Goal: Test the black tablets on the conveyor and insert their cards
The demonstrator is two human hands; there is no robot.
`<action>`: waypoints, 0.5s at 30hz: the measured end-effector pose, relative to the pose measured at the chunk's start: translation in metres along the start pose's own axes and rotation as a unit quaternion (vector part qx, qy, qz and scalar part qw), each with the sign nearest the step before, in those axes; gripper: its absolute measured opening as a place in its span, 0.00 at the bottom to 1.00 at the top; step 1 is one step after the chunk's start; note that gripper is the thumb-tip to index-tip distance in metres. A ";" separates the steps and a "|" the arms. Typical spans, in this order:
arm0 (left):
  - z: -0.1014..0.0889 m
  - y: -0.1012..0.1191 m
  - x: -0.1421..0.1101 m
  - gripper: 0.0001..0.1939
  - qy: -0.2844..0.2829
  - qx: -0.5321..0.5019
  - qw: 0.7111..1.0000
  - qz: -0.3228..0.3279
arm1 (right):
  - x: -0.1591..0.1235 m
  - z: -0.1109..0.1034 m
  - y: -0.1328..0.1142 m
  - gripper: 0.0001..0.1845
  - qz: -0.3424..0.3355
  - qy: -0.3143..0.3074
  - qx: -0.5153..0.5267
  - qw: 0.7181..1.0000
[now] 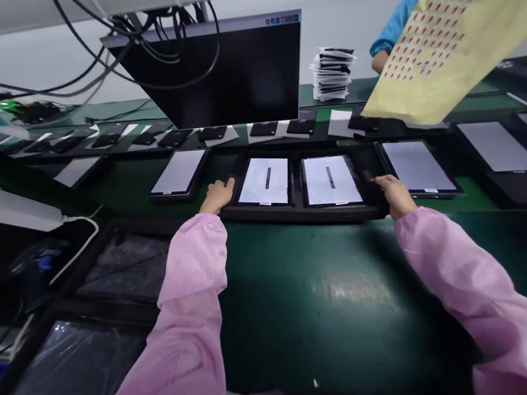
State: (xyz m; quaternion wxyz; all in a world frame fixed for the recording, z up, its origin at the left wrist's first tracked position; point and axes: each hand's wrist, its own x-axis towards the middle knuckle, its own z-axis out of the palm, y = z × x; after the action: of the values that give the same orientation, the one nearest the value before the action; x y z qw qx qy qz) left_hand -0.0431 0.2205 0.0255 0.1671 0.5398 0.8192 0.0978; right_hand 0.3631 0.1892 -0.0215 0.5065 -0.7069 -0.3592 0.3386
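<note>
My left hand (216,197) and right hand (396,196) are clamped on the ends of the tray (306,215), which sits between them, long axis left-right, right end slightly nearer me. Left tablet (257,182) and right tablet (339,179) ride in it side by side, lit faces up, each screen's dark bar pointing away from me. Third tablet (180,171) lies just beyond my left fingers.

Electronics workshop: tablets (265,184) in rows, green bench (323,268), monitor (247,88)
</note>
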 end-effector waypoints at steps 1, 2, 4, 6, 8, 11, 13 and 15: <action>0.004 -0.007 -0.015 0.20 0.001 -0.011 1.000 0.011 | -0.018 -0.018 0.006 0.16 -0.002 0.013 0.004 1.000; 0.011 -0.015 -0.033 0.20 0.000 -0.020 1.000 0.023 | -0.039 -0.036 0.015 0.15 -0.004 0.028 0.006 1.000; 0.030 -0.037 -0.076 0.18 -0.006 -0.035 0.998 0.046 | -0.085 -0.071 0.038 0.14 -0.006 0.062 0.004 0.998; 0.052 -0.058 -0.123 0.18 -0.010 -0.044 0.997 0.061 | -0.129 -0.102 0.061 0.15 -0.004 0.096 -0.004 0.995; 0.070 -0.073 -0.163 0.18 -0.007 -0.049 0.996 0.071 | -0.161 -0.123 0.081 0.16 -0.003 0.117 -0.019 0.993; 0.081 -0.083 -0.192 0.19 0.002 -0.046 0.996 0.082 | -0.183 -0.136 0.098 0.15 -0.015 0.125 -0.046 0.991; 0.082 -0.083 -0.195 0.20 0.007 -0.037 0.995 0.090 | -0.185 -0.137 0.103 0.14 -0.026 0.123 -0.064 0.990; 0.080 -0.081 -0.192 0.21 0.012 -0.033 0.994 0.100 | -0.183 -0.137 0.106 0.14 -0.027 0.122 -0.084 0.989</action>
State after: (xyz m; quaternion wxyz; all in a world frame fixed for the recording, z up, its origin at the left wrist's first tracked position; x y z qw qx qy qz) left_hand -0.0123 0.0105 -0.0442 0.1637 0.6121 0.7595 0.1474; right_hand 0.4016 -0.0556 -0.0668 0.4941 -0.7733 -0.3407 0.2045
